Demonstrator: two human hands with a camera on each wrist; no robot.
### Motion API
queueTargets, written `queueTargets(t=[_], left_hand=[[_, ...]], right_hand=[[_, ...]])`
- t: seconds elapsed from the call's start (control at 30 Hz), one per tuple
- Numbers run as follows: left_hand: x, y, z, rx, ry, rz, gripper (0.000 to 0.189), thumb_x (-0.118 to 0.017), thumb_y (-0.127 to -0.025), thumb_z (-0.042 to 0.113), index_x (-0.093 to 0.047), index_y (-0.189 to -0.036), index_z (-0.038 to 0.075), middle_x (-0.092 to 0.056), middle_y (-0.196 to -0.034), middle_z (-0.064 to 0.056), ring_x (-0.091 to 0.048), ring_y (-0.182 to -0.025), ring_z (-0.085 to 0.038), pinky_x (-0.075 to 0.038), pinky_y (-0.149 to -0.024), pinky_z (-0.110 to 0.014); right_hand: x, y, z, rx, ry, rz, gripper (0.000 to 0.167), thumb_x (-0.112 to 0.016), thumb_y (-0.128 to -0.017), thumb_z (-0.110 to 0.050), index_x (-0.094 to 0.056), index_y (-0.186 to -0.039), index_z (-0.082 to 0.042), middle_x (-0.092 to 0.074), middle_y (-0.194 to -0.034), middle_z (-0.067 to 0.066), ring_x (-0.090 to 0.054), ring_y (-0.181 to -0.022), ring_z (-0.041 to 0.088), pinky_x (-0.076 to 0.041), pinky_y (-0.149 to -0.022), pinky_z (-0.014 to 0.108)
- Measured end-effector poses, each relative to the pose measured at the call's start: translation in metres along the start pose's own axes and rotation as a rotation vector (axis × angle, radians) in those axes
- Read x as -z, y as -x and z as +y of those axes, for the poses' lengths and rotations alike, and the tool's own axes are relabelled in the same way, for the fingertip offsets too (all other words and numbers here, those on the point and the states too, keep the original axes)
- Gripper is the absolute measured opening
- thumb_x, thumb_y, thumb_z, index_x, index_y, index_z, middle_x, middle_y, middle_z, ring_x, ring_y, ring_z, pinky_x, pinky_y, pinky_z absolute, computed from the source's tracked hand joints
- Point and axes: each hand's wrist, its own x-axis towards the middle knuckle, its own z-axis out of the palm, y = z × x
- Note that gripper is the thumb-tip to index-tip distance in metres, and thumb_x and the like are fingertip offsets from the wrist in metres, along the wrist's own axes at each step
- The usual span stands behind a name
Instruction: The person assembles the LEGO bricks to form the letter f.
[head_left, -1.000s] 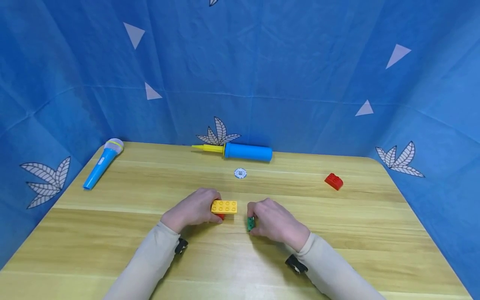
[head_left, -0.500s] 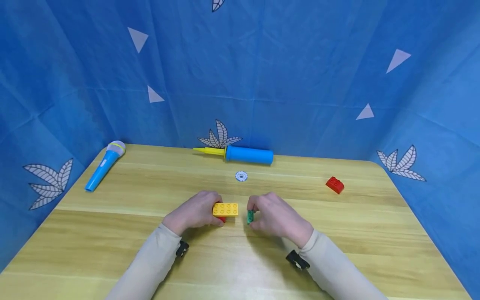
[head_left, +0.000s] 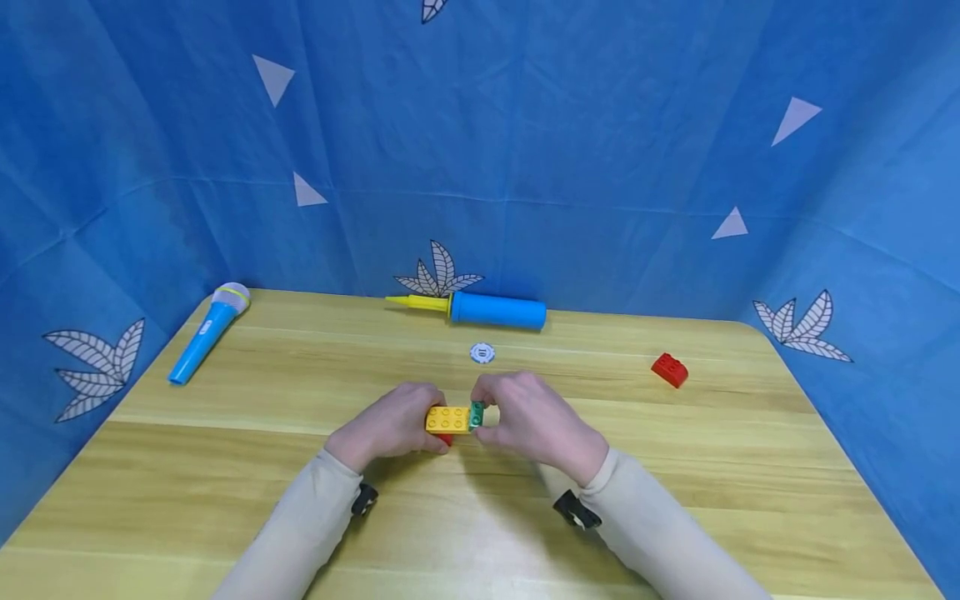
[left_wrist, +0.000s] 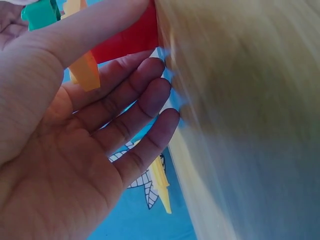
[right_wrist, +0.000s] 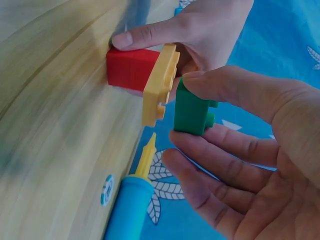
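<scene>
Near the middle of the table, my left hand (head_left: 386,421) grips a red toy brick (right_wrist: 131,69) standing on the wood, thumb on one side and fingers on the other. A flat yellow studded brick (head_left: 446,419) lies across the top of the red one and juts out to the right. My right hand (head_left: 536,425) pinches a small green brick (right_wrist: 190,110) between thumb and fingertips. The green brick hovers over the yellow brick's right end, with a narrow gap between them in the right wrist view. Its studs face up.
Behind the hands lies a round chip (head_left: 482,353) marked 10. A blue pump (head_left: 498,311) with a yellow nozzle rests at the table's back edge. Far left is a toy microphone (head_left: 204,337); another red brick (head_left: 670,370) sits to the right. A blue cloth (head_left: 495,150) hangs behind.
My right hand has lifted the green brick off the table area and carried it left, over the yellow brick's right end. My left hand holds nearly the same place.
</scene>
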Motion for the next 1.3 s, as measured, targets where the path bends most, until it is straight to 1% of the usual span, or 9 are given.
queueTargets(t=[0.2,0.37,0.53,0.7,0.9,1.0,1.07,1.17,1.3], left_hand=[[0.001,0.000,0.001,-0.011,0.013,-0.004,0.034,-0.090,-0.073,0.017,-0.065,-0.095,0.009,-0.058,-0.084,0.006,-0.054,-0.076,-0.015,-0.049,-0.072,-0.030],[0.000,-0.001,0.002,-0.005,0.008,-0.005,0.035,-0.090,-0.073,0.017,-0.064,-0.096,0.011,-0.058,-0.084,0.006,-0.055,-0.076,-0.014,-0.049,-0.072,-0.029],[-0.001,0.000,0.002,-0.016,0.001,0.006,0.035,-0.089,-0.073,0.017,-0.063,-0.095,0.011,-0.057,-0.083,0.007,-0.054,-0.076,-0.014,-0.050,-0.072,-0.029],[-0.001,0.000,0.001,-0.023,0.005,0.011,0.034,-0.089,-0.074,0.017,-0.064,-0.096,0.011,-0.058,-0.083,0.007,-0.054,-0.076,-0.014,-0.050,-0.072,-0.029],[-0.001,0.000,-0.001,-0.063,0.005,0.013,0.039,-0.088,-0.075,0.015,-0.065,-0.106,0.011,-0.061,-0.088,0.007,-0.055,-0.077,-0.013,-0.051,-0.075,-0.029],[0.000,0.000,-0.001,-0.081,-0.002,0.016,0.045,-0.089,-0.074,0.016,-0.065,-0.112,0.011,-0.063,-0.093,0.007,-0.057,-0.082,-0.012,-0.051,-0.081,-0.029],[0.000,0.000,-0.001,-0.088,0.000,0.017,0.046,-0.089,-0.074,0.015,-0.065,-0.113,0.012,-0.064,-0.095,0.006,-0.058,-0.084,-0.011,-0.051,-0.083,-0.031],[0.000,0.000,-0.001,-0.081,0.006,0.012,0.044,-0.089,-0.074,0.014,-0.065,-0.111,0.012,-0.065,-0.096,0.006,-0.059,-0.085,-0.011,-0.051,-0.084,-0.031],[0.000,0.000,0.000,-0.060,0.022,0.007,0.037,-0.088,-0.074,0.013,-0.065,-0.103,0.012,-0.063,-0.091,0.007,-0.057,-0.081,-0.011,-0.051,-0.080,-0.030]], right_hand=[[-0.004,-0.007,-0.003,0.035,0.007,0.011,0.022,-0.083,-0.075,-0.013,-0.069,-0.092,-0.011,-0.069,-0.086,-0.003,-0.060,-0.071,0.011,-0.051,-0.070,0.025],[-0.007,-0.011,-0.004,0.042,-0.001,0.010,0.024,-0.084,-0.075,-0.012,-0.070,-0.095,-0.009,-0.070,-0.088,-0.001,-0.064,-0.075,0.013,-0.052,-0.070,0.024],[-0.009,-0.014,-0.005,0.050,-0.009,-0.005,0.025,-0.085,-0.076,-0.013,-0.070,-0.095,-0.009,-0.070,-0.088,-0.002,-0.060,-0.072,0.009,-0.050,-0.067,0.021],[-0.012,-0.018,-0.007,0.058,-0.003,-0.027,0.025,-0.084,-0.078,-0.016,-0.070,-0.096,-0.008,-0.069,-0.087,-0.001,-0.056,-0.069,0.009,-0.048,-0.064,0.019],[-0.014,-0.023,-0.009,0.050,0.006,-0.052,0.028,-0.084,-0.079,-0.016,-0.070,-0.101,-0.006,-0.069,-0.089,0.000,-0.055,-0.067,0.009,-0.047,-0.062,0.016],[-0.014,-0.025,-0.010,0.046,0.006,-0.064,0.031,-0.084,-0.079,-0.016,-0.069,-0.104,-0.005,-0.069,-0.091,0.002,-0.054,-0.066,0.009,-0.046,-0.061,0.017],[-0.015,-0.026,-0.010,0.044,0.007,-0.071,0.032,-0.083,-0.079,-0.016,-0.069,-0.105,-0.004,-0.069,-0.091,0.002,-0.053,-0.066,0.009,-0.046,-0.061,0.017],[-0.016,-0.027,-0.010,0.035,0.006,-0.079,0.031,-0.083,-0.079,-0.015,-0.069,-0.106,-0.005,-0.069,-0.093,0.003,-0.054,-0.066,0.009,-0.047,-0.062,0.017],[-0.016,-0.027,-0.012,0.025,0.011,-0.083,0.031,-0.083,-0.079,-0.014,-0.070,-0.106,-0.005,-0.070,-0.094,0.002,-0.056,-0.069,0.009,-0.047,-0.064,0.016]])
